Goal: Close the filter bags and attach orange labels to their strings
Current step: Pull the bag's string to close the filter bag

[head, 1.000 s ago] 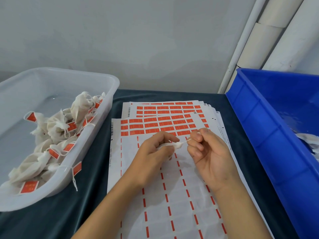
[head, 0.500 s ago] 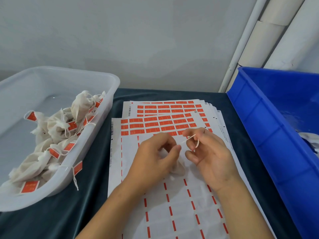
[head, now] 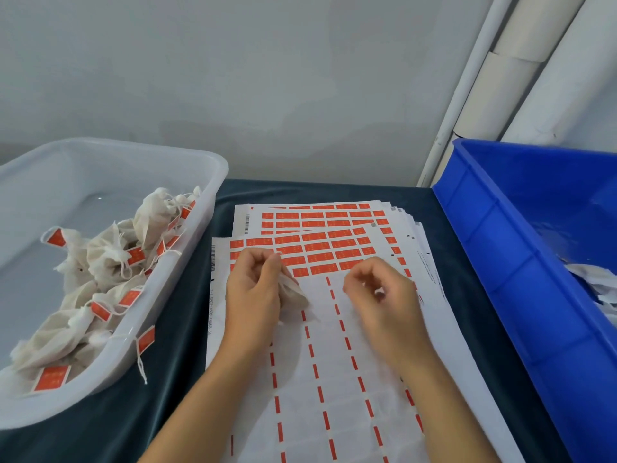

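Left hand (head: pixel 253 295) pinching a filter bag (head: pixel 293 292) over the label sheets (head: pixel 334 329). Right hand (head: pixel 380 292) curled just beside, apart from it; grip unclear. Labelled bags (head: pixel 100 262) in white tub (head: pixel 207 235).

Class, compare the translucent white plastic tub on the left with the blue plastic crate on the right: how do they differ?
The translucent white plastic tub has rounded corners; the blue plastic crate is opaque with ribbed walls. The tub holds filter bags bearing orange labels; the crate shows only white pieces, no orange visible. Both are open-topped and flank the label sheets.
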`<state>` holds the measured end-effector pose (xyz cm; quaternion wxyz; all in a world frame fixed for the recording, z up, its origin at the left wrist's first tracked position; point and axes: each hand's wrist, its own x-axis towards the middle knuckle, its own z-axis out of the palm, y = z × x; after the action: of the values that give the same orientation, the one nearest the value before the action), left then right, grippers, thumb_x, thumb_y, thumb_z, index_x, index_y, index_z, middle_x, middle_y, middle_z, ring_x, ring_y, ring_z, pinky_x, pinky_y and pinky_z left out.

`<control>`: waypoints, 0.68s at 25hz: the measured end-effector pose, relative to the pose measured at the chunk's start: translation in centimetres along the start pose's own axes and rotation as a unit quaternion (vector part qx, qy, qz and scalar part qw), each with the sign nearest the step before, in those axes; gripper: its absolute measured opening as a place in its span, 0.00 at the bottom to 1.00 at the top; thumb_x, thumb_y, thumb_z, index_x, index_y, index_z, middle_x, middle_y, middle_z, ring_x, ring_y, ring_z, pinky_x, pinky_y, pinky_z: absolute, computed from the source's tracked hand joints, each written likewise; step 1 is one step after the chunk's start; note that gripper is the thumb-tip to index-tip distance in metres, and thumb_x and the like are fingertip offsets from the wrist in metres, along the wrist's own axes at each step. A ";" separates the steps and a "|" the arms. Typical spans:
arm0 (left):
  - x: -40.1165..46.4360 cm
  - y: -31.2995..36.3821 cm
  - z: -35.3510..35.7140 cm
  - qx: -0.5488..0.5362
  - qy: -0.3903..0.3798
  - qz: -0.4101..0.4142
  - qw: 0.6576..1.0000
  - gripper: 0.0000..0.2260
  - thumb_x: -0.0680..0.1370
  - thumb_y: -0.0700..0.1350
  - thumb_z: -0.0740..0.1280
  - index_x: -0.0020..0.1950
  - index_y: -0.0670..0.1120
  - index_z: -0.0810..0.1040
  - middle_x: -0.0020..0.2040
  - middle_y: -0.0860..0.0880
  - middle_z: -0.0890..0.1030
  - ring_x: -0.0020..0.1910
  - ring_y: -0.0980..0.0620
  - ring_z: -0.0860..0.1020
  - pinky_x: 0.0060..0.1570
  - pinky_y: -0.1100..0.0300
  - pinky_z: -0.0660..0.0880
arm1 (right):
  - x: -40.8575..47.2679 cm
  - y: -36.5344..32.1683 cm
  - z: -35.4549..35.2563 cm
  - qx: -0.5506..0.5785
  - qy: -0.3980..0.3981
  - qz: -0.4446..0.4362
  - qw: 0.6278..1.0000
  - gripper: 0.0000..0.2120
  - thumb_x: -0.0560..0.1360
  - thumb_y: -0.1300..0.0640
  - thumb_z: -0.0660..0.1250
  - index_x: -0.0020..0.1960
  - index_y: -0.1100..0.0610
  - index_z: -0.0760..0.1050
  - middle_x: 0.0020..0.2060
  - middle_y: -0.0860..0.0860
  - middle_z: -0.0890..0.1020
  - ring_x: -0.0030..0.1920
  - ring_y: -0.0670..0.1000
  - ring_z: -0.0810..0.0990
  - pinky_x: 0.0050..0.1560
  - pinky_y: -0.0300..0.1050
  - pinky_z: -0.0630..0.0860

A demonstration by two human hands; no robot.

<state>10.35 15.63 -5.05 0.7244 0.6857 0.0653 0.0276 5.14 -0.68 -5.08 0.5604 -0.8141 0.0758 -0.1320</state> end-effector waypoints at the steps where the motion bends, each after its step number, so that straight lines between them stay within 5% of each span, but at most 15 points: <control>1: 0.0 0.0 0.1 -0.006 0.002 0.000 1.000 0.07 0.86 0.50 0.62 0.53 0.51 0.78 0.46 0.68 0.84 0.44 0.65 0.85 0.32 0.74 0.76 | -0.2 -0.3 0.4 -0.074 -0.010 -0.023 0.997 0.04 0.81 0.50 0.68 0.48 0.45 0.77 0.49 0.36 0.83 0.50 0.39 0.81 0.44 0.29 0.78; 5: 0.1 -0.3 0.0 0.003 0.016 0.010 1.000 0.08 0.86 0.49 0.62 0.50 0.51 0.78 0.46 0.58 0.86 0.45 0.58 0.86 0.34 0.70 0.78 | 0.3 -1.8 0.9 -0.262 -0.044 -0.049 0.963 0.04 0.80 0.43 0.66 0.52 0.41 0.73 0.53 0.34 0.79 0.51 0.42 0.79 0.55 0.35 0.78; 8: 0.3 -0.4 -0.1 0.012 0.030 0.005 0.999 0.07 0.86 0.50 0.63 0.50 0.52 0.79 0.44 0.53 0.86 0.43 0.53 0.86 0.39 0.64 0.78 | 1.1 -3.2 0.9 -0.340 -0.039 -0.029 0.939 0.07 0.80 0.39 0.64 0.55 0.40 0.72 0.56 0.37 0.79 0.51 0.44 0.78 0.53 0.37 0.76; 13: -0.2 -0.3 -0.1 -0.061 0.108 0.003 0.992 0.08 0.87 0.48 0.62 0.50 0.50 0.78 0.39 0.52 0.85 0.39 0.56 0.86 0.33 0.72 0.78 | 3.4 -2.9 4.5 -0.466 -0.013 -0.043 0.883 0.24 0.80 0.37 0.62 0.71 0.47 0.71 0.70 0.48 0.74 0.67 0.51 0.74 0.68 0.48 0.73; 17: -0.1 -0.6 -0.5 -0.095 0.167 -0.012 0.981 0.09 0.86 0.46 0.61 0.47 0.52 0.76 0.39 0.54 0.84 0.40 0.59 0.84 0.33 0.72 0.77 | 3.9 -1.7 8.0 -0.481 0.010 0.008 0.876 0.34 0.76 0.27 0.60 0.72 0.48 0.71 0.71 0.50 0.74 0.68 0.54 0.75 0.66 0.49 0.74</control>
<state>10.14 16.05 -5.64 0.7656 0.5982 0.1912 0.1392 11.17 6.00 -5.65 0.0995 -0.9813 0.1423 -0.0831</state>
